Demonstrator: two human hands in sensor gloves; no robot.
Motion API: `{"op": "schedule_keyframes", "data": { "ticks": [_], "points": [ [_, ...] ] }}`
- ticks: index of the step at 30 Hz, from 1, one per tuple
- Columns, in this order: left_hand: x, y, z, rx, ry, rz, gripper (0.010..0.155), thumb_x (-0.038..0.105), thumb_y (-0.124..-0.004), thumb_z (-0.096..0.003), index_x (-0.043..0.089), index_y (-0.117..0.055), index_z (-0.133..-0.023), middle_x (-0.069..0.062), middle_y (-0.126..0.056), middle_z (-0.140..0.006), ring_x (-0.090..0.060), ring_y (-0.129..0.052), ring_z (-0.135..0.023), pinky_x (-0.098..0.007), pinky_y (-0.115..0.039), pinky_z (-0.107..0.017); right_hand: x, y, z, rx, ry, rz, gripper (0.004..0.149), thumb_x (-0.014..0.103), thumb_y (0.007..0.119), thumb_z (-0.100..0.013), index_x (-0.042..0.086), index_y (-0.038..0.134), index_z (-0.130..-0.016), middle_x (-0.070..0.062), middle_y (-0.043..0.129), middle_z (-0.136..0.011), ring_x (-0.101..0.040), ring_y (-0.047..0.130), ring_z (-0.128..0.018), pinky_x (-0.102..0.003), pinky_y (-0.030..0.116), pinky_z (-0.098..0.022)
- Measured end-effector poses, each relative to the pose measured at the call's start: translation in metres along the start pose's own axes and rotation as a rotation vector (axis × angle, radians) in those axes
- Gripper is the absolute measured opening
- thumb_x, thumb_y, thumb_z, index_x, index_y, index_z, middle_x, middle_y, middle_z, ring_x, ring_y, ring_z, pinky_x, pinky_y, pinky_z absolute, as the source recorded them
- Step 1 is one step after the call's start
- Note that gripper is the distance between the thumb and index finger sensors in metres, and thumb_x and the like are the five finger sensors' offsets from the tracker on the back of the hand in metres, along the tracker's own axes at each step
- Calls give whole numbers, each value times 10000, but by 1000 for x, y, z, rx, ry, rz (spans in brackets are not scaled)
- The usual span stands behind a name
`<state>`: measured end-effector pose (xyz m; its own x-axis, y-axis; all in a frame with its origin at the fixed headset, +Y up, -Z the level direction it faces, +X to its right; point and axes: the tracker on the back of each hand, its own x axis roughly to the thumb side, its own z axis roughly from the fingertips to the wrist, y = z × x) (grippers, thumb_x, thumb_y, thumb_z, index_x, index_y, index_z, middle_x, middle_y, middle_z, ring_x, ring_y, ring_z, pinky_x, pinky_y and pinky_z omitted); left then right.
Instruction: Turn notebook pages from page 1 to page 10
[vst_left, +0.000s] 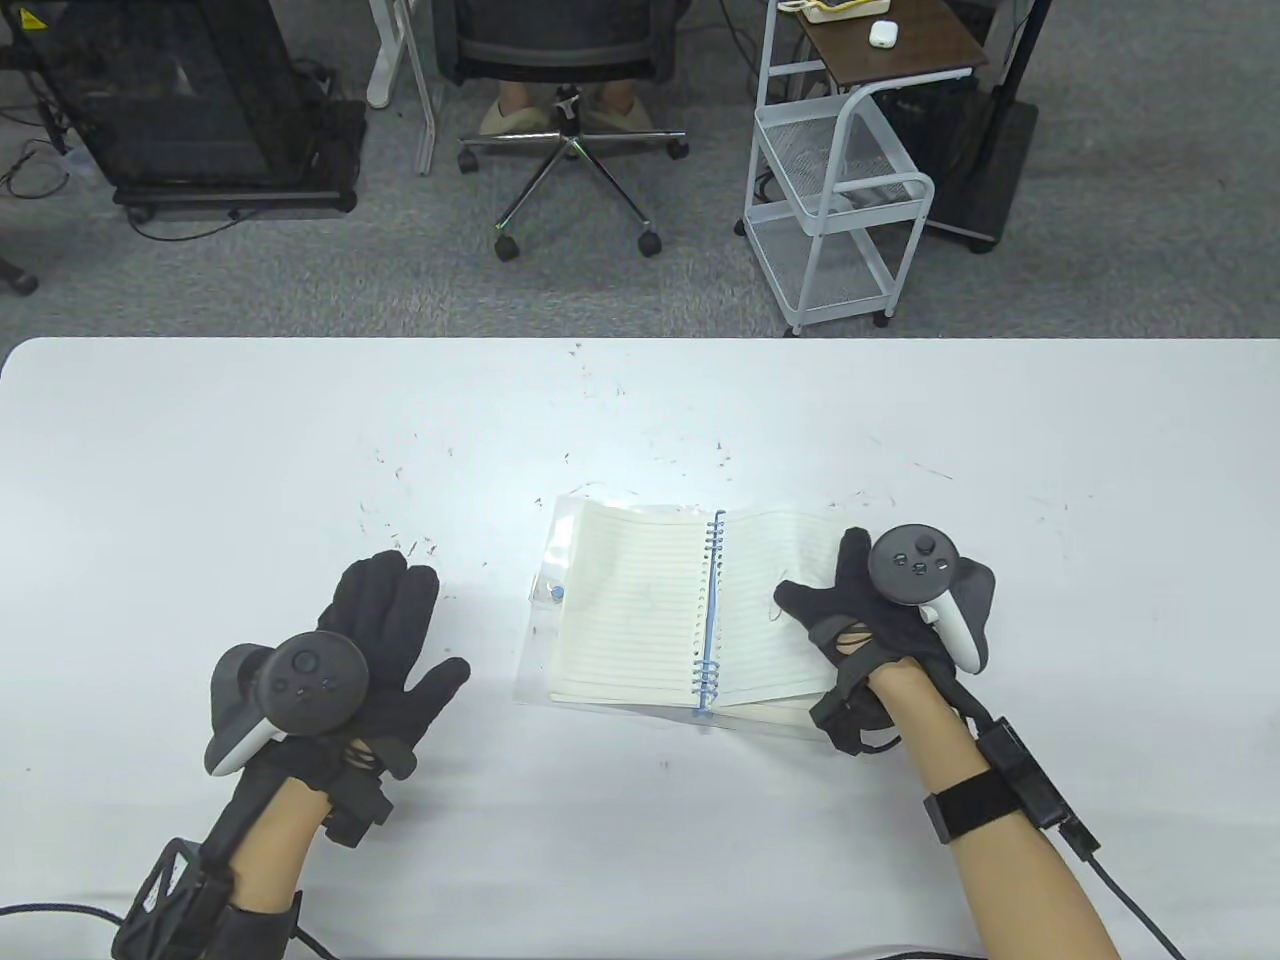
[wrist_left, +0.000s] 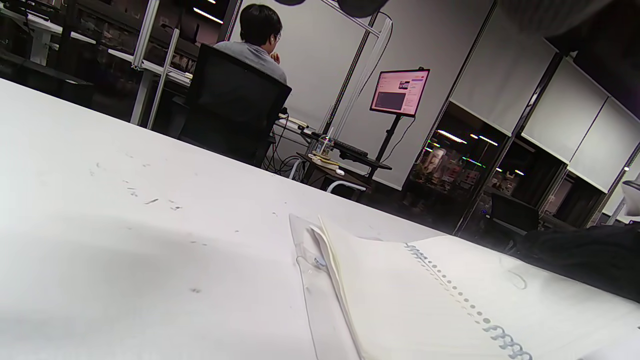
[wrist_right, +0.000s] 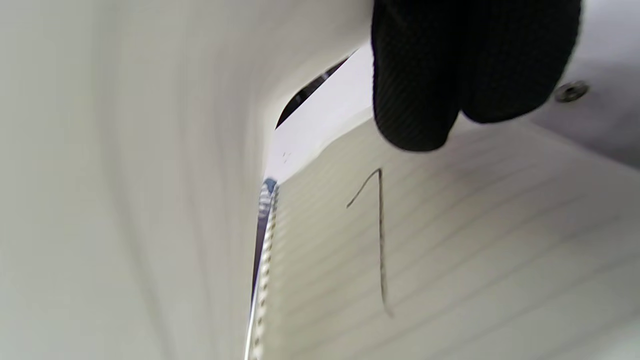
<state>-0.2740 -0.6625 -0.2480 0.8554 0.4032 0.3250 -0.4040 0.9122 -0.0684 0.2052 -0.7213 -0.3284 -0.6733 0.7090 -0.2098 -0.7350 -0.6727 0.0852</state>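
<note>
Right hand rests on the open notebook's right page

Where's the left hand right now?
In the table view the left hand lies open on the table, left of the open notebook and clear of it.

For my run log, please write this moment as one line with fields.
notebook: open, flat on table | right hand: fingers on right page, handwritten "1" beneath | left hand: on table, apart from notebook
</note>
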Motion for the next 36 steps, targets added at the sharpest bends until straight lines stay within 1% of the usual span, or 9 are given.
{"op": "schedule_keyframes", "data": {
  "ticks": [5, 8, 11, 14, 16, 19, 23, 29, 36],
  "points": [
    [0, 1, 1, 6, 1, 0, 875, 681, -650, -445, 213, -381, -1134, -131, -257, -1185, -499, -252, -1134, -702, -399, -742, -14, -10, 2, -29, 95, -132, 891, 496, 824, -466, -57, 305, -935, -416, 629, -837, -317, 1078, -492, -486, 908, -336],
    [-1, 1, 1, 8, 1, 1, 874, 681, -649, -446, 214, -380, -1134, -132, -258, -1185, -500, -253, -1134, -702, -399, -742, -17, -11, 3, -30, 111, -231, 852, 466, 838, -459, -71, 366, -922, -334, 781, -782, -239, 1108, -415, -443, 929, -302],
    [-1, 1, 1, 4, 1, 3, 875, 681, -649, -446, 214, -377, -1134, -133, -263, -1186, -501, -254, -1134, -702, -399, -742, -18, -8, 4, -26, 122, -333, 815, 418, 864, -447, -72, 411, -915, -260, 863, -739, -192, 1110, -371, -424, 931, -289],
    [-1, 1, 1, 2, -1, 3, 876, 681, -650, -446, 212, -378, -1134, -133, -265, -1186, -499, -256, -1134, -702, -400, -742, -14, -5, 4, -27, 114, -358, 761, 365, 887, -437, -45, 461, -916, -169, 925, -692, -150, 1106, -350, -406, 931, -293],
    [-1, 1, 1, 3, -2, 4, 876, 681, -649, -446, 212, -377, -1134, -132, -267, -1186, -499, -254, -1134, -701, -400, -742, -9, -2, 4, -31, 91, -359, 681, 335, 904, -431, 0, 547, -905, -100, 985, -638, -122, 1118, -326, -389, 940, -286],
    [-1, 2, 1, 9, -5, 7, 875, 681, -649, -447, 213, -377, -1134, -134, -268, -1186, -500, -254, -1134, -702, -400, -743, -2, 1, 5, -45, 38, -368, 648, 314, 925, -418, 23, 594, -893, -79, 1011, -610, -101, 1124, -303, -373, 949, -273],
    [0, 3, 2, 16, -12, 7, 875, 681, -649, -446, 213, -379, -1134, -133, -270, -1186, -499, -257, -1134, -701, -401, -742, 11, 7, 5, -34, 19, -376, 634, 313, 922, -420, 27, 606, -890, -81, 1012, -608, -101, 1123, -302, -373, 948, -272],
    [0, 3, 2, 16, -21, 5, 875, 681, -649, -446, 213, -380, -1134, -134, -272, -1186, -499, -257, -1134, -701, -402, -742, 44, 25, -3, 8, -7, -379, 623, 311, 921, -422, 20, 619, -883, -88, 1015, -600, -100, 1126, -293, -370, 951, -264],
    [1, 3, 2, 14, -28, 11, 875, 682, -648, -447, 212, -379, -1134, -133, -274, -1186, -500, -258, -1134, -701, -402, -742, 84, 57, -21, 42, -38, -223, 599, 315, 927, -417, 24, 656, -865, -89, 1035, -576, -89, 1141, -271, -357, 961, -249]
  ]
}}
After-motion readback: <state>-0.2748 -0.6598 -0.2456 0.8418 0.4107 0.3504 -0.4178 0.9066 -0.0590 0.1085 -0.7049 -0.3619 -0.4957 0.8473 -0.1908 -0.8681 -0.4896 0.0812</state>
